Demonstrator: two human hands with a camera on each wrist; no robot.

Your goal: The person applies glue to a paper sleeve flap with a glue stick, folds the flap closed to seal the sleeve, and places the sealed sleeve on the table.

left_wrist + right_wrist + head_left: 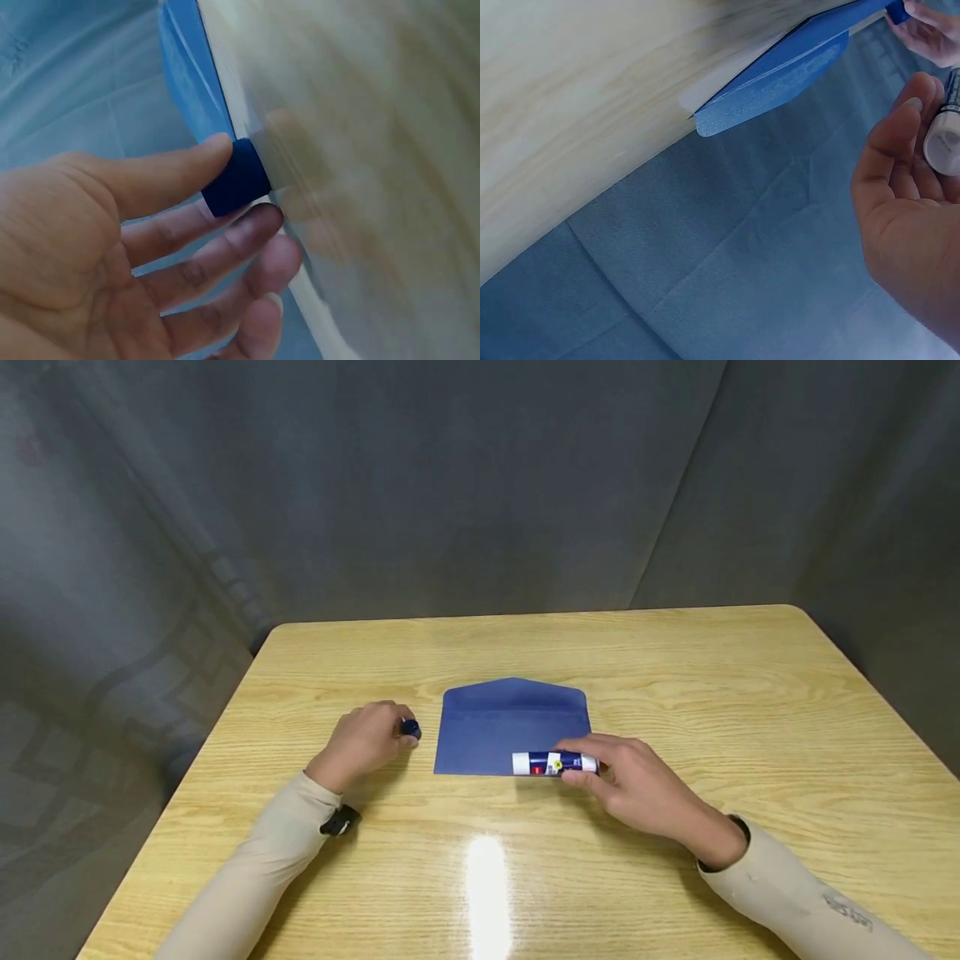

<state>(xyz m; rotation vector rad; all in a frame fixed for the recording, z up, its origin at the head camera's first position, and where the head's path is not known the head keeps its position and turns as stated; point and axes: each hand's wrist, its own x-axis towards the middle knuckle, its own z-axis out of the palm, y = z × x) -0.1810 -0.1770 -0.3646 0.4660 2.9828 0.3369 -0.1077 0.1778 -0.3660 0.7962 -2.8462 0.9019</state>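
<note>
A blue envelope (pixel 480 739) lies on the table with its pointed flap spread open away from me. Over its near right corner, my right hand (pixel 637 781) grips a glue stick (pixel 534 763) held sideways, its bare white end pointing left. To the left of the envelope, my left hand (pixel 367 739) pinches a dark blue cap (pixel 409 728) between thumb and fingers. In the left wrist view the cap (pixel 238 180) is at the table surface; whether it touches the wood I cannot tell. The right wrist view shows the glue stick's white base (pixel 943 146) near the palm.
The wood-grain table (pixel 712 693) has rounded far corners. Behind and at both sides hangs a dark grey curtain (pixel 450 485). A bright light reflection lies on the near part of the table. A small black device (pixel 341 821) is strapped at the left wrist.
</note>
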